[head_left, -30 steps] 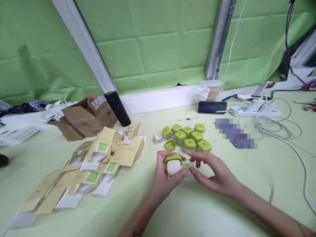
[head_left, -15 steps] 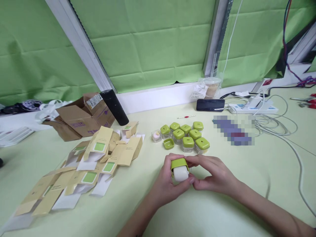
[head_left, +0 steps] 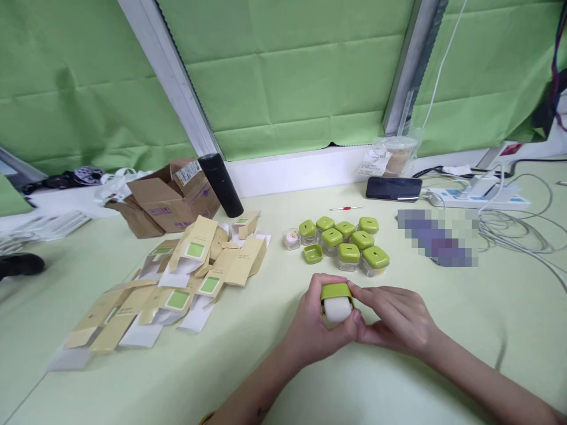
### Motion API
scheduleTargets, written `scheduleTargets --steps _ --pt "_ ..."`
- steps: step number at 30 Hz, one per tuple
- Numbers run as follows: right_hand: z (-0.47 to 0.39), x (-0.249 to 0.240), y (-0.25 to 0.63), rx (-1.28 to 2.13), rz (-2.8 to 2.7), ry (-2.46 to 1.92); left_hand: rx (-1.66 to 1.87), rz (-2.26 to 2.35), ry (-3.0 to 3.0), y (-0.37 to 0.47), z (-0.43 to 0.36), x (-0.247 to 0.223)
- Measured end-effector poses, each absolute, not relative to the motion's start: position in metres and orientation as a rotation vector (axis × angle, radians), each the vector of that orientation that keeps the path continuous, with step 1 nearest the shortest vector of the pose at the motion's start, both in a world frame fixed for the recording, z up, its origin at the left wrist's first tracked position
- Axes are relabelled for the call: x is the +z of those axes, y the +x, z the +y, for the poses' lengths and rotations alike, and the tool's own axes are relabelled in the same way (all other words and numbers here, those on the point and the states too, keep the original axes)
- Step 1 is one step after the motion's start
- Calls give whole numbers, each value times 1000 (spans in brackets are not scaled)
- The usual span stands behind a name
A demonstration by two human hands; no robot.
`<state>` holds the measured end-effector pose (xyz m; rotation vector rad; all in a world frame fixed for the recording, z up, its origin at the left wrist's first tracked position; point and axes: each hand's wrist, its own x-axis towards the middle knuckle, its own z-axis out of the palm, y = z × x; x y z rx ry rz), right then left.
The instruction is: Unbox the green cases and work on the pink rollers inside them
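Observation:
My left hand (head_left: 315, 324) is wrapped round a small olive-green cover (head_left: 335, 290) with a smooth white rounded block (head_left: 337, 309) showing in its near side. At the cover's right edge my right hand (head_left: 398, 317) pinches with thumb and fingertips, which partly hide that side. Beyond the hands stands a group of small clear boxes with slotted green lids (head_left: 349, 252). Beside them lie an upturned green lid (head_left: 312, 254) and a clear box with something pink inside (head_left: 292, 238).
Unfolded tan cartons (head_left: 234, 265) cover the table's left part. Behind them stand a brown cardboard box (head_left: 168, 206) and a black cylinder (head_left: 221, 184). A red-and-silver thin tool (head_left: 346, 208), a phone (head_left: 394, 189), a power strip (head_left: 478, 198) and white cables lie at the back right.
The view has shifted left, so everything sits further right in the picture. My right hand has closed in on the green cover's right edge; both hands keep hold of it.

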<state>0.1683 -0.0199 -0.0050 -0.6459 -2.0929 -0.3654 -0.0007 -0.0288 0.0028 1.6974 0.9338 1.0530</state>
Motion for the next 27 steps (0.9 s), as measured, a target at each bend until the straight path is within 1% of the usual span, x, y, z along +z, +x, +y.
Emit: scheduleTargets --steps 5,11,13,18,21,23,27 --pt "-17 -8 176 -324 -2148 -609 1030 859 1634 -3 -30 6" --pt "-15 -10 181 -93 -2171 -624 1074 823 1595 -5 -28 4" --pt "-17 -9 179 90 -2146 -630 1102 820 1570 -5 -27 2" --pt "-21 2 172 736 -1947 -660 1163 852 1570 -5 -25 -2" --pt "-21 6 169 978 -1794 -708 1181 866 1657 -5 -25 -1" --pt "-20 5 169 1010 -1764 -724 1210 859 1752 -4 -24 1" --pt "-19 2 171 869 -1861 -720 1244 804 1941 -4 -24 2"
